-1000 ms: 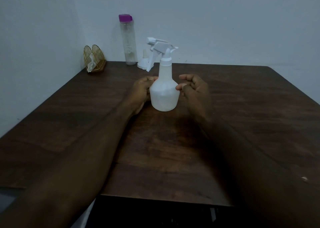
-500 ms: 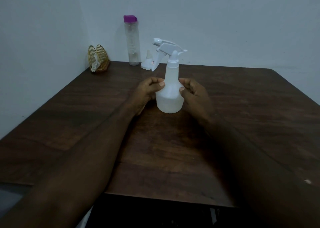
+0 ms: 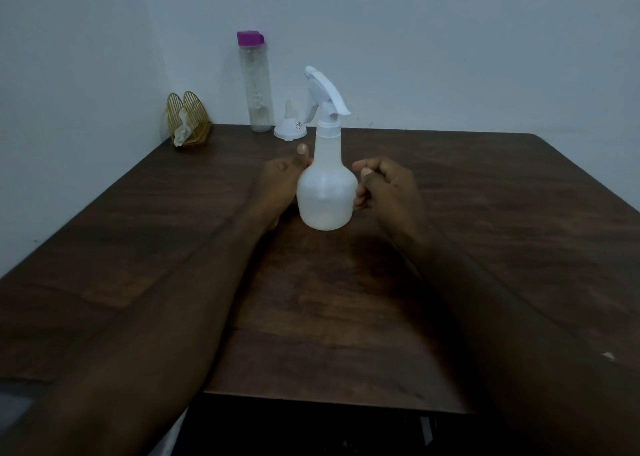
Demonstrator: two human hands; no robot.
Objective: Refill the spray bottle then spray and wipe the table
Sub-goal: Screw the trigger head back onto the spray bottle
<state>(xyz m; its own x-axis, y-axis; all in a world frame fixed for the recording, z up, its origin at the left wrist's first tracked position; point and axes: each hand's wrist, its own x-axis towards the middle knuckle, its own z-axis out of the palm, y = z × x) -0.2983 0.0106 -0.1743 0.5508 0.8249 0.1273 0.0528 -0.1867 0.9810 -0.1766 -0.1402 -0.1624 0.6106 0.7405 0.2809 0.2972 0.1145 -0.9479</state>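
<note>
A white translucent spray bottle (image 3: 327,192) with a white trigger head stands upright in the middle of the dark wooden table (image 3: 485,220). My left hand (image 3: 280,181) rests against its left side, thumb raised beside the neck, fingers hidden behind the body. My right hand (image 3: 388,185) is curled at the bottle's right side; its lower fingers touch the body and its thumb is just clear of it. A tall clear water bottle (image 3: 256,84) with a purple cap stands at the back by the wall. A small white funnel (image 3: 290,128) sits upside down next to it.
A gold wire napkin holder (image 3: 188,119) with a white napkin sits in the back left corner. Walls close the table at the back and left. A small pale scrap (image 3: 607,355) lies near the right front edge.
The spray bottle has been turned, so its trigger head now points toward the back left. My right thumb has come off the bottle and my left thumb has lifted.
</note>
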